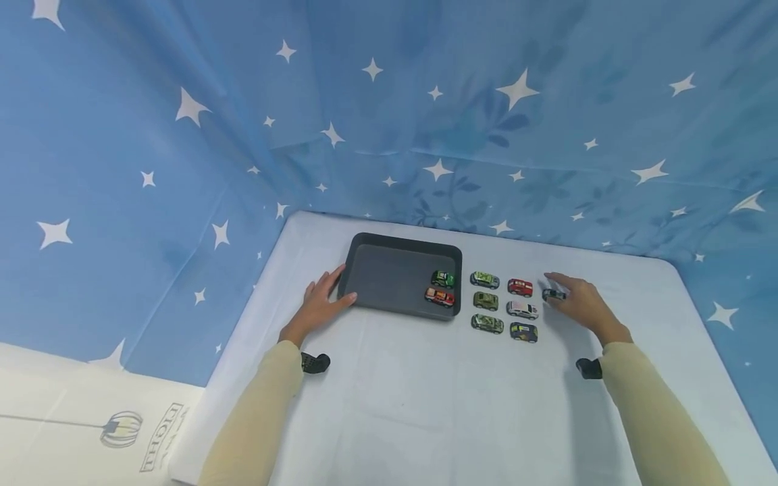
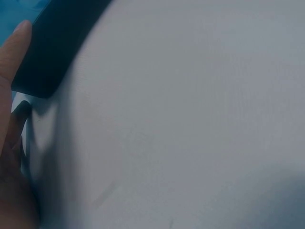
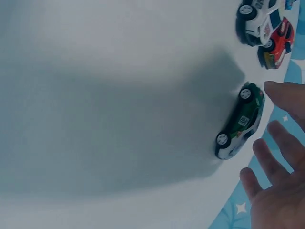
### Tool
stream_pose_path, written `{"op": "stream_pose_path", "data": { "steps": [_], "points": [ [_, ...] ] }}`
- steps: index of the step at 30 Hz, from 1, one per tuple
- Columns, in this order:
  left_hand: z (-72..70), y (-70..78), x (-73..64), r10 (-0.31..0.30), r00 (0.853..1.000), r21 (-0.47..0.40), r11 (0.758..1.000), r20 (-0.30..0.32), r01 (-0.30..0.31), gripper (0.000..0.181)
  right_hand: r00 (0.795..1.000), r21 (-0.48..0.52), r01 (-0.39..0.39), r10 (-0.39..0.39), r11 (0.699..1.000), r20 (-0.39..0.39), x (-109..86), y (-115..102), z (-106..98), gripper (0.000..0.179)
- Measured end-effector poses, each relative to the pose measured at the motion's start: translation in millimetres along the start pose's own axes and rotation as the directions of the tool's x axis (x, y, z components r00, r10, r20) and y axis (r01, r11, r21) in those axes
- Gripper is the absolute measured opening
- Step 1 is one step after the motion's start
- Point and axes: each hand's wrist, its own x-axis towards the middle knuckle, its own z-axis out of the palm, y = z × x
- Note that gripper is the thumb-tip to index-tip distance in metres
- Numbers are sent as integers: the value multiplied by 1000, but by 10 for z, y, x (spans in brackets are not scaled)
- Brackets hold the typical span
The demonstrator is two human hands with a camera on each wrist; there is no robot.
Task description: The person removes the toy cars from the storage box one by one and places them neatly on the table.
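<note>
My left hand is at the left front corner of a dark grey tray, its fingers spread along the outside. In the left wrist view the thumb lies against the tray's wall. Inside the tray, at its right end, are a green toy car and an orange-red toy car. Over at the right, my right hand reaches around a green-and-white toy car with fingers spread. A small gap shows between the fingertips and this car, which stands on the table.
Between tray and right hand, toy cars stand in two columns: camouflage and green ones on the left, then a red car, a white car and a dark patterned car. A blue star-printed curtain hangs behind the white table.
</note>
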Motion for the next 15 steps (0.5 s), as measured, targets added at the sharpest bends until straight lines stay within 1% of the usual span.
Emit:
{"op": "stream_pose_path", "data": {
  "steps": [4,7,11,15],
  "points": [
    [-12,1,15,10,1000,1,1000,-3,-10,89,998,42,37,-35,998,-46,50,-81,-7,69],
    [-16,4,25,30,1000,-2,1000,-2,-30,88,996,54,54,-51,997,-67,92,-166,19,69],
    [-28,8,19,21,1000,22,1000,3,-21,87,993,72,82,-76,994,-85,131,-294,89,68],
    [-17,23,4,3,1000,31,1000,16,-4,86,989,88,91,-80,992,-122,154,-419,116,68]
  ]
}}
